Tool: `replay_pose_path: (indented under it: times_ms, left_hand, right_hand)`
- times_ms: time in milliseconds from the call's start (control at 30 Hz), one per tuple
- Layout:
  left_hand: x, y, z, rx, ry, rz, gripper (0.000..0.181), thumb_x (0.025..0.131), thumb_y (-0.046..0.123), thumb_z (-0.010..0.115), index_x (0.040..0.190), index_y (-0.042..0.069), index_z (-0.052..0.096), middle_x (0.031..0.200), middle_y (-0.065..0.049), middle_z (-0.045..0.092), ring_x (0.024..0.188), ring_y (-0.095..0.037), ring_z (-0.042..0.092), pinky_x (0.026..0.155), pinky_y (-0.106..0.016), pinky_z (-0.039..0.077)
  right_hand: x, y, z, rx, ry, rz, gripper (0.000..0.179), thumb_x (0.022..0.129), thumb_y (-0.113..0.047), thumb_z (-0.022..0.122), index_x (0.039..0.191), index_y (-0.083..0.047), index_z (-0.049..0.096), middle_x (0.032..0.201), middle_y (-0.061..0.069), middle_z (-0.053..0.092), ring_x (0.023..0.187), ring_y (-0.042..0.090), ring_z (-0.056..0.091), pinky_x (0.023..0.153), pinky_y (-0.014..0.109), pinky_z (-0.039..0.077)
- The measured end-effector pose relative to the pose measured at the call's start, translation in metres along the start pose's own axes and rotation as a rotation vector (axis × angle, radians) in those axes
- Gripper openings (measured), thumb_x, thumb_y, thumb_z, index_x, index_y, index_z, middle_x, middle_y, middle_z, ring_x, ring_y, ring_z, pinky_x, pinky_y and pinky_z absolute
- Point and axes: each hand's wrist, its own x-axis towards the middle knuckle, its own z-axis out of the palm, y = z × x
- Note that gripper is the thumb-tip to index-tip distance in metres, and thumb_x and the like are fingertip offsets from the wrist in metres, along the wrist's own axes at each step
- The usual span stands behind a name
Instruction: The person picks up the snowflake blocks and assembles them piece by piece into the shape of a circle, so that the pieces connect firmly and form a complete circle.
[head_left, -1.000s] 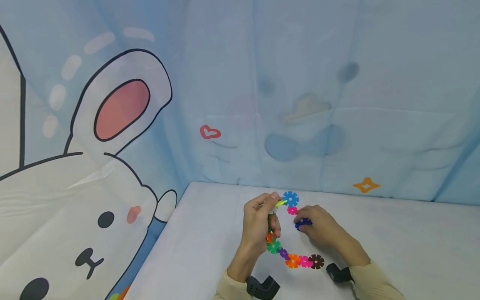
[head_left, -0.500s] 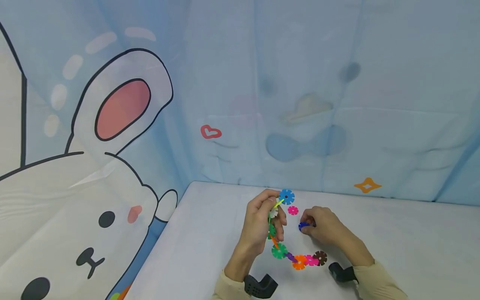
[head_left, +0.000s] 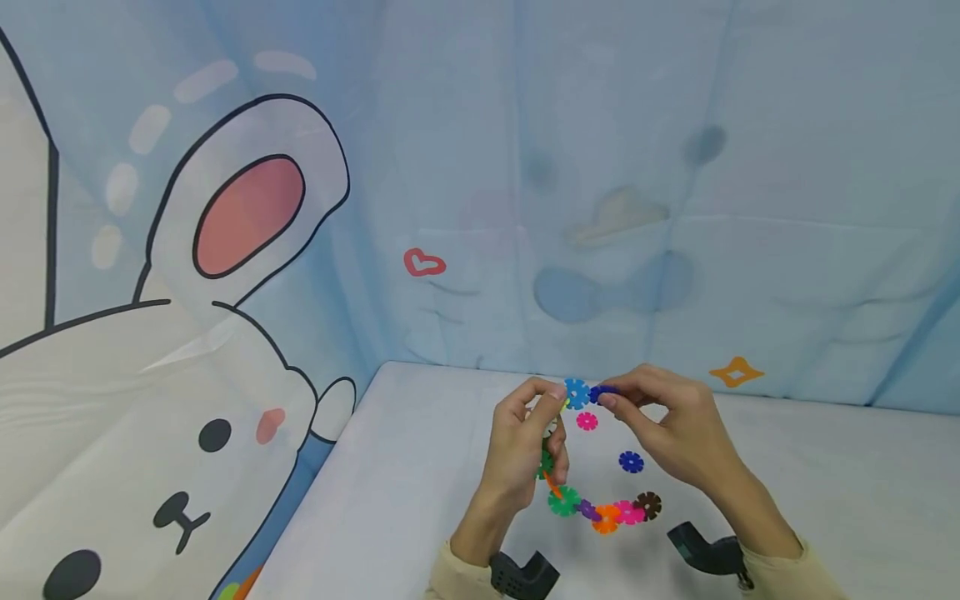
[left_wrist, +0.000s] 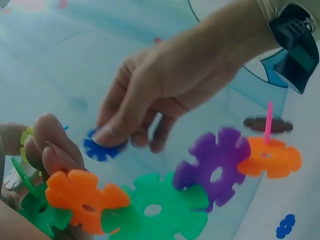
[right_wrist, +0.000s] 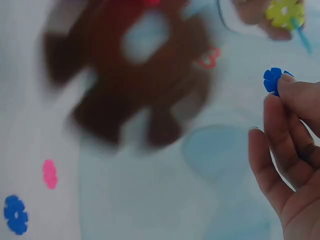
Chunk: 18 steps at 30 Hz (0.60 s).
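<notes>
My left hand (head_left: 517, 442) grips a curved chain of notched plastic snowflake discs near its upper end. From it the chain hangs down and right through a green disc (head_left: 564, 501), a purple one (left_wrist: 216, 167), an orange one (head_left: 606, 518) and a pink one (head_left: 629, 512) to a brown disc (head_left: 648, 505). A light blue disc (head_left: 577, 394) sticks out at the upper end, by the left thumb. Between thumb and fingers my right hand (head_left: 678, 425) pinches a dark blue disc (right_wrist: 272, 80), right beside the light blue one in the head view.
A loose pink disc (head_left: 587, 422) and a loose dark blue disc (head_left: 631, 462) lie on the white table (head_left: 420, 467) between the hands. Behind stands a light blue curtain (head_left: 480, 167) with a printed rabbit. Each wrist carries a black camera (head_left: 705, 550).
My right hand has lifted a dark blue disc from the table and carried it up to the light blue disc. Another dark blue disc now shows below it. The left hand barely moves.
</notes>
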Motion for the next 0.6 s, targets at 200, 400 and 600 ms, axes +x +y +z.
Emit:
replay_pose_path:
  times_ms: [200,400,600]
  left_hand:
    - [-0.003,0.003,0.004,-0.008,0.049,0.021,0.033,0.110,0.023,0.056,0.116,-0.010,0.058,0.052,0.002,0.050,0.037,-0.008,0.055,0.044,-0.022,0.053]
    - [-0.005,0.004,0.007,0.019,0.077,0.027,0.031,0.110,0.022,0.058,0.116,-0.008,0.063,0.053,0.000,0.052,0.037,-0.007,0.055,0.043,-0.022,0.053]
    - [-0.005,0.005,0.009,0.025,0.123,0.027,0.031,0.109,0.021,0.059,0.115,-0.008,0.066,0.054,0.002,0.052,0.036,-0.008,0.054,0.041,-0.023,0.053]
  right_hand:
    - [0.006,-0.019,-0.009,0.051,0.075,-0.032,0.034,0.072,0.008,0.092,0.096,-0.013,0.083,0.085,-0.006,0.078,0.074,-0.004,0.068,0.070,0.011,0.056]
    - [0.007,-0.023,-0.011,0.022,0.129,-0.108,0.014,0.089,-0.025,0.088,0.091,-0.011,0.083,0.080,-0.004,0.077,0.068,-0.002,0.067,0.066,0.011,0.055]
    - [0.009,-0.023,-0.010,0.012,0.192,-0.173,0.046,0.098,-0.054,0.069,0.087,-0.011,0.083,0.077,-0.002,0.077,0.063,0.003,0.067,0.064,0.011,0.054]
